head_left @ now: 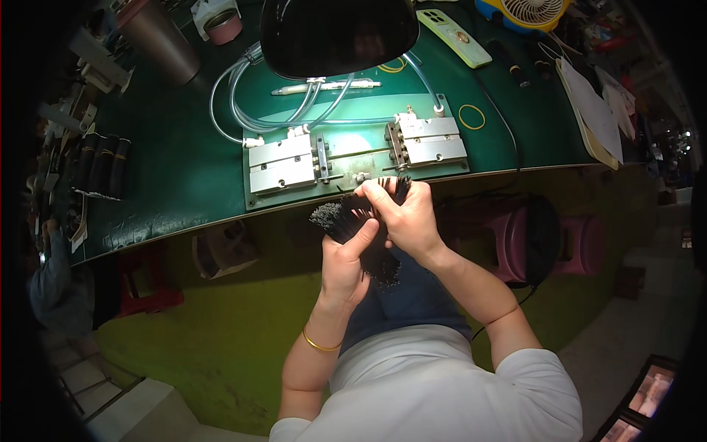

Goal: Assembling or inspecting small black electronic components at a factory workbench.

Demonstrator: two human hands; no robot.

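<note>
Just off the near edge of the green table, my left hand [345, 267] is closed around a thick bundle of thin black strands [340, 222]. They look like short wires or thin rods; their exact kind I cannot make out. Grey-tipped ends fan out at the upper left, and more ends hang below between my hands. My right hand [409, 219] is closed with thumb and fingers pinched over a smaller part of the same strands, beside the left thumb. Just beyond my hands is a pneumatic fixture with two silver blocks [281, 163] on a pale green plate [359, 125].
Clear air hoses [237, 96] loop behind the fixture, near a pen [324, 88]. A dark lamp head [339, 37] overhangs it. The phone [454, 38], tumbler [158, 40], fan [526, 11] and clipboard [585, 110] stand farther out. Wrapped black bundles [101, 166] lie left; a pink stool [508, 239] is below.
</note>
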